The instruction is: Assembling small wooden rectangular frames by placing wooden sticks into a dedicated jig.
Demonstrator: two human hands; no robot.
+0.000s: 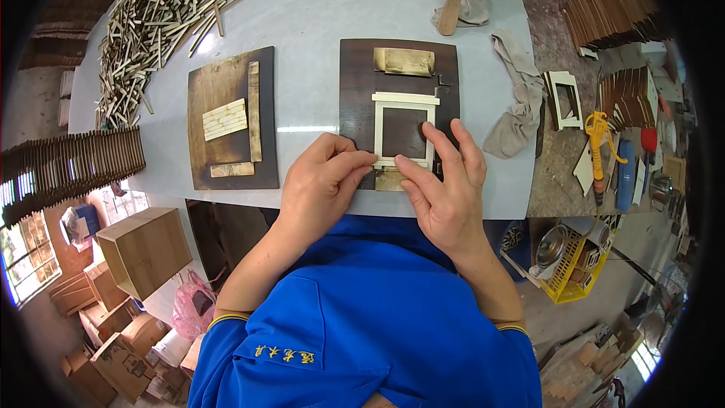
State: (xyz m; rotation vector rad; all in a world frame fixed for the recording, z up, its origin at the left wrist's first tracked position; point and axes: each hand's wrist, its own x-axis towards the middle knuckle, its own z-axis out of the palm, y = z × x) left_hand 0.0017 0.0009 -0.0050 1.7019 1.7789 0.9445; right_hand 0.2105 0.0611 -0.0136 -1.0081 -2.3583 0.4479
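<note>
A small pale wooden frame [432, 134], rectangular with a wider top strip, lies flat on a dark brown board [359, 75] in front of me. With thumb and fingertips pinched together, my left hand [321, 179] is at the frame's lower left corner. My right hand [451, 195] rests on its lower right part, fingers spread, one fingertip on the right side strip and others by the bottom strip. A scorched wooden block [404, 62] sits above the frame on the board, and another wood piece [390, 180] lies below it.
Left of it, a second board [215, 79] carries several short pale sticks [225, 119]. Loose sticks [162, 19] heap at the far left. A brush [451, 6] and grey cloths [516, 106] lie right. A yellow-handled glue gun [596, 136] and finished frame [563, 98] stand farther right.
</note>
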